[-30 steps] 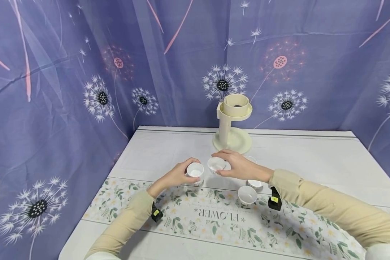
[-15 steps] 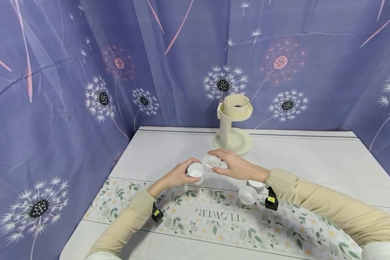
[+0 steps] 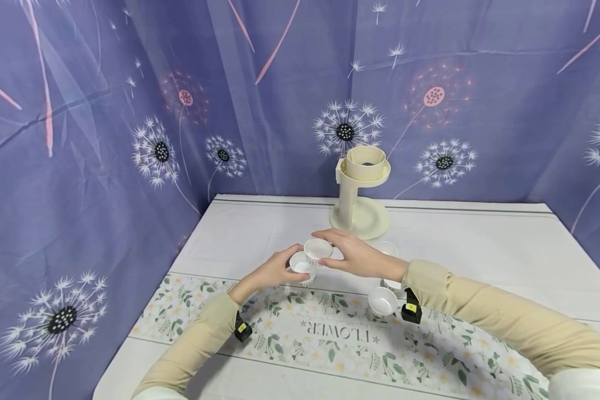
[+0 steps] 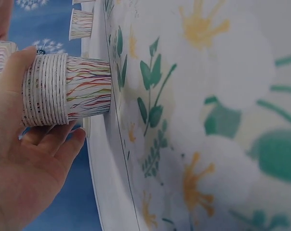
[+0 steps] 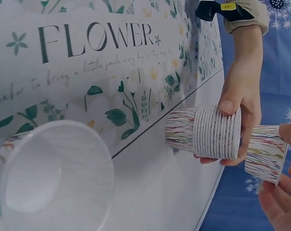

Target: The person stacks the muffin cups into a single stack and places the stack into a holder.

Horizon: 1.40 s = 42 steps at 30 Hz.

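My left hand (image 3: pixel 272 270) grips a stack of nested paper cups (image 4: pixel 90 89), white with coloured wavy stripes. The stack stands upright on the table, its rolled rims packed closely in the left wrist view. A single paper cup (image 3: pixel 318 250) is pinched at its rim between the thumb and fingers of my right hand (image 3: pixel 352 254). It is held just over the right side of the stack's mouth, overlapping it in the head view. From the right wrist, a narrow gap shows between this striped cup (image 5: pixel 265 151) and the stack's top rim.
Separate paper cups stand right of the stack: one in front (image 3: pixel 382 301), one (image 3: pixel 392 284) partly behind the right wrist, one farther back (image 3: pixel 386 248). A cream stand (image 3: pixel 347 205) with a ring-shaped top rises at the table's back. A patterned curtain (image 3: pixel 280 111) hangs behind.
My right hand has moved left with the single cup, from beside the stack to over its right edge. My left hand and the stack have stayed in place.
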Motion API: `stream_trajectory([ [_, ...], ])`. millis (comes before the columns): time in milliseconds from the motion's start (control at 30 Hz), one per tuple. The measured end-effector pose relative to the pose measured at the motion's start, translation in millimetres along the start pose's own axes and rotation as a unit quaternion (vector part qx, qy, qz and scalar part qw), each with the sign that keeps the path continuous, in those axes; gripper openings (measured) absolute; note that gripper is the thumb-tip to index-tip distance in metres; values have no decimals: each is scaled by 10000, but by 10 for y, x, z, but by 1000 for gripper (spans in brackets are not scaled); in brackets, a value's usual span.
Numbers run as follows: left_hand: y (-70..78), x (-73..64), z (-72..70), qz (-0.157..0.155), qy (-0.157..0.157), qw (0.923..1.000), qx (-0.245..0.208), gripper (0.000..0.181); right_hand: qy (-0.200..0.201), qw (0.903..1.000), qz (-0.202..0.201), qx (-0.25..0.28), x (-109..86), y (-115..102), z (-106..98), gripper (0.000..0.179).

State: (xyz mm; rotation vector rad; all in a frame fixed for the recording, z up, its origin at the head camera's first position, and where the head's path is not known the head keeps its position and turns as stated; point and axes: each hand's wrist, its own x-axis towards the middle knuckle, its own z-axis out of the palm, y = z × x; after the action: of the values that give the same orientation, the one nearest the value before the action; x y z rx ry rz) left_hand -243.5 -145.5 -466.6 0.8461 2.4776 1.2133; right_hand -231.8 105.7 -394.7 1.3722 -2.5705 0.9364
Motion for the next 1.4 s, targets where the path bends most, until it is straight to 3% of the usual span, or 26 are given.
stream_trajectory([
  [400,32,2,27,18,28,9998,-187,66,-57,9997,-186,-118,65,-13,108,56],
  [633,357,-106,-63,112,-47,9996,-246,65,-83,9993,-349,-144,116,-27,154,54],
  [767,370,-113,-67,149,-80,9994,-287,64,-201,9989,-409,-58,139,-27,184,54],
  [933,360,-108,-76,115,-124,9993,-342,70,-376,9983,-441,11,139,-24,201,55],
  [1200,361,-113,-94,-44,-148,9993,-342,65,-892,9959,-96,-66,129,-20,199,58],
  [1400,54,-36,-16,-14,-10,9996,-273,65,-1259,9920,-68,-69,100,4,225,66],
])
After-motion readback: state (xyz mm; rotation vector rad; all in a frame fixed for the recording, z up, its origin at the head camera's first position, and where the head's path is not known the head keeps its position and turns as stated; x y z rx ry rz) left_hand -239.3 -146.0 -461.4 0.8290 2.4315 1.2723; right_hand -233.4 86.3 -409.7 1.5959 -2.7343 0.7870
